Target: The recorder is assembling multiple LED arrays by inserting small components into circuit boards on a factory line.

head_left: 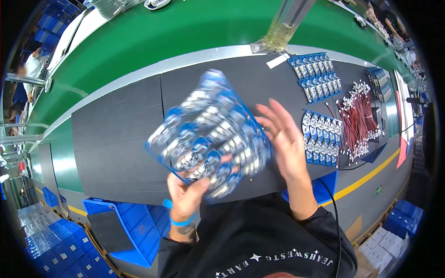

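- Blue crates (pixel 69 248), stacked, lower L: several, exact no. unclear.
- Blk worktop (pixel 116 153): 1, w/ seam running front to back.
- Blue open bin (pixel 139 227), below worktop's near edge: 1, tilted in view.
- L hand (pixel 187 197): 1, gripping near-L edge of board bundle, thumb on top; blue wristband (pixel 183 221) x1 at wrist.
- Board bundle (pixel 222 125), blue w/ white & silver parts: 1 lot, held up over mid worktop in front of person's torso, tilted; motion blur, so no. of panels can't be told.
- White strip (pixel 278 60): 1, flat at far edge of worktop, just L of upper board group.
- R hand (pixel 285 143): 1, grasping nothing, fingers spread, just beside R edge of bundle; contact can't be told.
- Upper board group (pixel 315 76), blue & white: 1, in 2 rows, lying flat.
- Lower board group (pixel 322 139), same kind: 1, in 2 rows, nearer person.
- Red wires (pixel 359 123) w/ white end connectors: 1 heap, dozens, R of lower group; exact ct. n/a.
- Far-R board group (pixel 379 83): 1, beyond wires; layers too small to ct.
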Available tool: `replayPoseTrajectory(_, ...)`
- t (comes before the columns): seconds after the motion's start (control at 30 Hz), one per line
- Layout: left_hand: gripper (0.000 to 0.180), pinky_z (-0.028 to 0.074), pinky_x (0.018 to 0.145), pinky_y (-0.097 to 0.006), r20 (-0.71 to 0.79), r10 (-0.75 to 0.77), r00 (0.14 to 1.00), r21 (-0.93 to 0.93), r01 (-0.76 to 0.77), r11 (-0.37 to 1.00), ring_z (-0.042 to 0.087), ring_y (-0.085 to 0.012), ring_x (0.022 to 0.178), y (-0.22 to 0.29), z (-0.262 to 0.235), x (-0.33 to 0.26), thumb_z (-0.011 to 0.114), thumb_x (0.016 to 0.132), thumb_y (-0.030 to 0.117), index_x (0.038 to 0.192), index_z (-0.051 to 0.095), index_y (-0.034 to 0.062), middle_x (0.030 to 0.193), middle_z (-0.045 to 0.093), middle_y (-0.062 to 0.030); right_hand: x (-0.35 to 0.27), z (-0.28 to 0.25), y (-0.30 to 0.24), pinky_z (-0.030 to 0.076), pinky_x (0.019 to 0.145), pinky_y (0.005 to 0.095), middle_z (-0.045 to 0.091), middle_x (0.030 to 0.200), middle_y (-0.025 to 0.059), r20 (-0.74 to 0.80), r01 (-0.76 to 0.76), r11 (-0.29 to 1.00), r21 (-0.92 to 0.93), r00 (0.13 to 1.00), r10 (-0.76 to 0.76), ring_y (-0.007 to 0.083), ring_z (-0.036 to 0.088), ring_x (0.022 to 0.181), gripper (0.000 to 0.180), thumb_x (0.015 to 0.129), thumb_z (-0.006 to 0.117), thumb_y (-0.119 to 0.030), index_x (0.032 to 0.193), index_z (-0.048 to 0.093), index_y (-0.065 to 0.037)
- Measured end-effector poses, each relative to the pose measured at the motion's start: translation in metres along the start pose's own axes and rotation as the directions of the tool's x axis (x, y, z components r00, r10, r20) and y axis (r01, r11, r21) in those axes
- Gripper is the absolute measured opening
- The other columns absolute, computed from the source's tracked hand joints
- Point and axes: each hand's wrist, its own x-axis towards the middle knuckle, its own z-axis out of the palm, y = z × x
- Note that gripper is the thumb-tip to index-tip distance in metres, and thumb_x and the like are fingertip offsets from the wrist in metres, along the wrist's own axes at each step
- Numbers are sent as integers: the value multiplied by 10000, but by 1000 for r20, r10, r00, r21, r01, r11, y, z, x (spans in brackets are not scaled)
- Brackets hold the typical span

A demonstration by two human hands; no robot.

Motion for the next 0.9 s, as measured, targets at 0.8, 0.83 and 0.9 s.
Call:
replayPoseTrajectory(0.8, 354, 428, 914, -283, -117, 319, 940, 360, -259, 896, 550, -162, 1076, -55, 13, -9, 537, 886, -69, 1237, 488, -71, 1188, 583, -128, -35, 24, 26, 413, 482, 176, 621, 679, 10, -43, -330, 909, -255, 943, 331, 30, 527, 549, 126, 863, 677, -89, 914, 638, 20)
replayPoseTrajectory(0.83, 346, 434, 907, -285, -111, 323, 940, 407, -253, 878, 558, -168, 1067, -56, 12, -11, 542, 886, -64, 1229, 492, -74, 1175, 590, -130, -32, 25, 25, 410, 469, 184, 615, 658, 10, -37, -341, 906, -252, 938, 343, 34, 524, 532, 122, 865, 674, -96, 891, 642, 19)
replayPoseTrajectory(0.9, 331, 446, 895, -290, -98, 328, 940, 497, -240, 834, 574, -180, 1049, -58, 10, -12, 552, 886, -56, 1212, 499, -81, 1150, 604, -136, -29, 30, 20, 403, 444, 202, 604, 615, 9, -24, -363, 899, -245, 929, 368, 41, 516, 497, 131, 869, 668, -111, 845, 651, 16)
